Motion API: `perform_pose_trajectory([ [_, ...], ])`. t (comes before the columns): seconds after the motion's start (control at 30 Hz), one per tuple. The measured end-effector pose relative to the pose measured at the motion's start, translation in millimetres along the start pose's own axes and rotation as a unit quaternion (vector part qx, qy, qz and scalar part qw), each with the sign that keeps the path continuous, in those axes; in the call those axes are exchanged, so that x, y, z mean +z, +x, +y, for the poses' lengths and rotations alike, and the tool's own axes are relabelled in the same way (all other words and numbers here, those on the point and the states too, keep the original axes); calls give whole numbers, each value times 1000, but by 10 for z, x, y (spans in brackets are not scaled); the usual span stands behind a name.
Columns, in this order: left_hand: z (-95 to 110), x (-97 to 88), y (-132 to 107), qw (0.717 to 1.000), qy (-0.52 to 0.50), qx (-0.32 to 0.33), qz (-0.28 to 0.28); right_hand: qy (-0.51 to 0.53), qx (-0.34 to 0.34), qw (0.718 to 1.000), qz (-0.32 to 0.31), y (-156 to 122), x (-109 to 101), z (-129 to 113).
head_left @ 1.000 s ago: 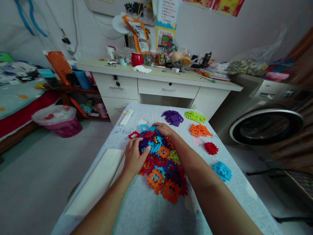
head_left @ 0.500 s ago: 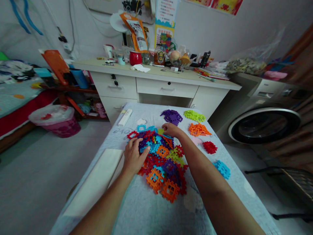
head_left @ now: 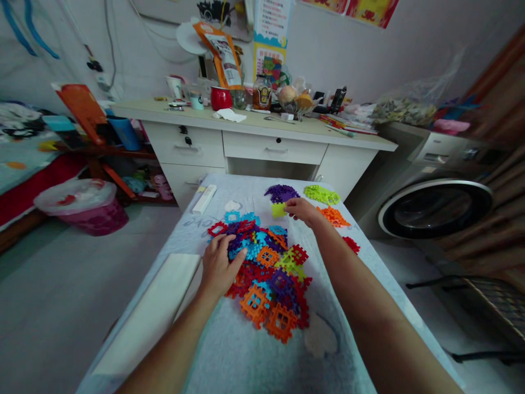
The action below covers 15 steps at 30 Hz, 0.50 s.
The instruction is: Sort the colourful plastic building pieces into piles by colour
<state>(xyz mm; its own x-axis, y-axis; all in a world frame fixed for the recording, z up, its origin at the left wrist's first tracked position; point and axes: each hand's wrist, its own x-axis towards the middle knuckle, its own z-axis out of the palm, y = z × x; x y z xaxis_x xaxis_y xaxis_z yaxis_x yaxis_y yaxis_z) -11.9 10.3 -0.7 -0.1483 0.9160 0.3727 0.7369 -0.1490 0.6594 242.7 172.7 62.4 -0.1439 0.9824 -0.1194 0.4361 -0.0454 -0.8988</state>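
Pinched in my right hand (head_left: 301, 210) is a yellow-green interlocking plastic tile (head_left: 278, 210), held just beyond the mixed heap. My left hand (head_left: 221, 264) rests at the left side of the heap of interlocking tiles (head_left: 268, 256), fingers apart and touching its edge. Orange, red, blue, purple and green tiles overlap there. Single-colour piles lie farther off: purple tiles (head_left: 282, 192), green tiles (head_left: 322, 193), orange tiles (head_left: 335, 216) and red tiles (head_left: 351, 244). My right forearm partly covers the orange and red piles.
The cloth-covered table (head_left: 229, 350) holds a white narrow box (head_left: 204, 199) and a long white board (head_left: 151, 312) on its left. Behind stands a cluttered white desk (head_left: 274, 149). A washing machine (head_left: 435, 197) is at right, a pink bin (head_left: 88, 210) at left.
My right hand has moved away from the heap toward the right, bringing the green tile with it. My left hand stays at the heap. The view has shifted slightly, and the light-blue pile is now hidden.
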Motion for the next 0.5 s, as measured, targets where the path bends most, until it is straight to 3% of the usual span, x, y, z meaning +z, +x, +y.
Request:
perform_pose_trajectory([
  [0.1, 7, -4, -1, 1000, 1, -4, -3, 71, 18, 992, 100, 111, -340, 35],
  [0.27, 13, -3, 6, 1000, 7, -9, -9, 150, 100, 941, 287, 365, -846, 146],
  [0.5, 2, 1, 1, 1000, 3, -10, -12, 171, 146, 899, 375, 590, -1168, 368],
])
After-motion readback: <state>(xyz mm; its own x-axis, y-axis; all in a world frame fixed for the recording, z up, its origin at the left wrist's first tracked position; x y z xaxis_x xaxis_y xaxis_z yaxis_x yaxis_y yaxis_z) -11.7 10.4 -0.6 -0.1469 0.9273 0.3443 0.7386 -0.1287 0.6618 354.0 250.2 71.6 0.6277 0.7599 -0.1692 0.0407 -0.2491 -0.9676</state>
